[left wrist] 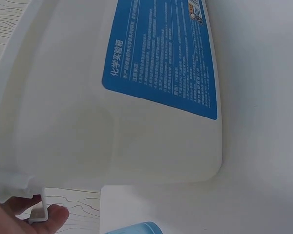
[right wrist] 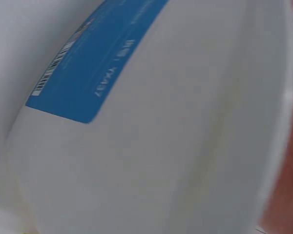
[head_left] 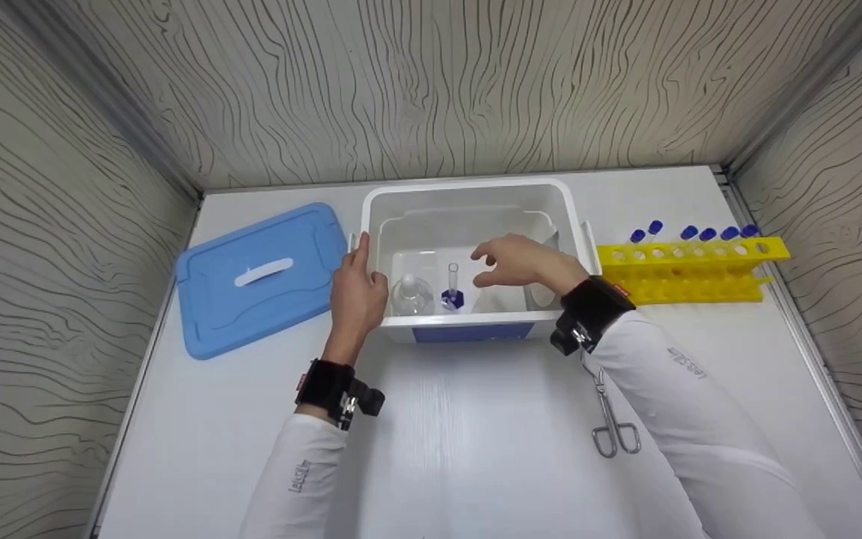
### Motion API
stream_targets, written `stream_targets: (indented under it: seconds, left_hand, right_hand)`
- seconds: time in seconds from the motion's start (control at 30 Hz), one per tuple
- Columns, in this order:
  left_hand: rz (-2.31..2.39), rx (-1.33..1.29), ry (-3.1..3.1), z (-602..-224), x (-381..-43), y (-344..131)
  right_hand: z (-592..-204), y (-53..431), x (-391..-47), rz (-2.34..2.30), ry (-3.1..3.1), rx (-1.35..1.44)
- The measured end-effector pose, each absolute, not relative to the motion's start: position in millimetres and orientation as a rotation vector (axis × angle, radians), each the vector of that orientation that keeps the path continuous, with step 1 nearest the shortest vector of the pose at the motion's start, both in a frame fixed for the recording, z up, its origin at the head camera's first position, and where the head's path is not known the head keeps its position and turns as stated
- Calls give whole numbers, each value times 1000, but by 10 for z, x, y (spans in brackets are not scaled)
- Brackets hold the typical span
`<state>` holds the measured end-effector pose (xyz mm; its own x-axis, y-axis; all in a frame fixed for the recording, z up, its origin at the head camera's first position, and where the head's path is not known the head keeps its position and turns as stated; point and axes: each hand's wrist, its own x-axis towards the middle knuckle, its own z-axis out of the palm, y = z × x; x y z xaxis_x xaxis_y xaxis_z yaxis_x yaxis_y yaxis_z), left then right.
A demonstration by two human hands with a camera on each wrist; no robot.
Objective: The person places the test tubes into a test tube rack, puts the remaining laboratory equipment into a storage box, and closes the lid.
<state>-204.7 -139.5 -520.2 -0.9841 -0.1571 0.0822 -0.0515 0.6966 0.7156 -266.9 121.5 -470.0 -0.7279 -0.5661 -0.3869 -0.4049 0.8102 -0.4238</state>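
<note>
Storage box [head_left: 468, 196] lay unlidded; left hand [head_left: 356, 288] gripped its rim, right hand [head_left: 517, 260] hovered loose-fingered above measuring cylinder [head_left: 453, 286].

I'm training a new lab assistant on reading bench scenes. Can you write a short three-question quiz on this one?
1. True or false: the blue plastic lid sits on the white plastic storage box.
2. Which hand grips the box's rim? A) left hand B) right hand C) neither
3. Fill in: the yellow plastic tube rack holds tubes with ____ caps.

Key
1. False: it lies flat on the white table, to the left of the box.
2. A: it holds the left rim, while the right hand reaches inside above the small glass measuring cylinder with the blue base.
3. Blue.
</note>
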Motion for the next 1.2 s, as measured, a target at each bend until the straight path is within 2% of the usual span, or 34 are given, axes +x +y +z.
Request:
stream_targets:
  seconds: [0.67, 1.0, 1.2]
  left_hand:
    - [-1169, 167, -2774, -5200, -2055, -1409]
    - [-1174, 176, -2789, -5192, -2050, -1408]
    - [-1181, 187, -2796, -5195, -2056, -1413]
  right_hand:
    - [-4389, 2014, -2107, -1185, 2856, -562]
    - [-4492, 2382, -1915, -1530, 3086, -478]
    - [-4662, 2585, -1803, -1553, 3194, -329]
